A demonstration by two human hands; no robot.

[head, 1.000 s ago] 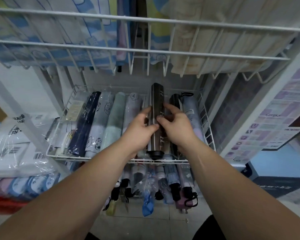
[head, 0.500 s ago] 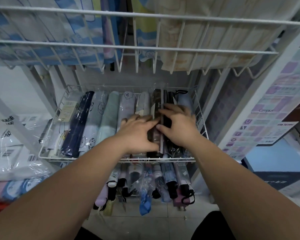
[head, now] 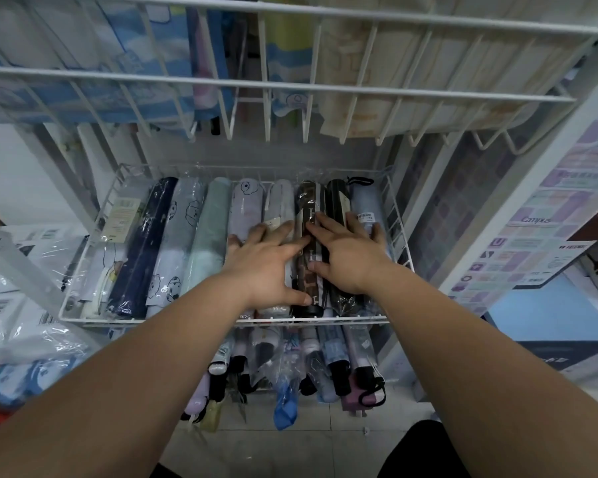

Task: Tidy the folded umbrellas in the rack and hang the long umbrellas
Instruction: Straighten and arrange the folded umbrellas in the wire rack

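Observation:
A white wire basket [head: 94, 236] holds a row of several folded umbrellas in clear sleeves. A brown patterned umbrella [head: 308, 208] lies flat in the row between a pale grey one [head: 281, 201] and a black one [head: 337, 205]. My left hand [head: 266, 267] rests flat, fingers spread, on the pale umbrellas just left of the brown one. My right hand [head: 349, 257] lies flat over the black umbrella, fingertips touching the brown one. Neither hand grips anything. A navy umbrella [head: 142, 250] and a mint one [head: 209, 236] lie further left.
An upper wire shelf [head: 290, 86] hangs close above the basket, with long umbrellas [head: 173, 63] behind it. More folded umbrellas [head: 287, 374] fill a lower tier. Plastic-wrapped goods [head: 18, 305] sit left; a white post with a notebook poster [head: 532, 236] stands right.
The brown umbrella went from being held up above the row in both hands to lying flat in the basket. Both hands let go and now press flat on the row.

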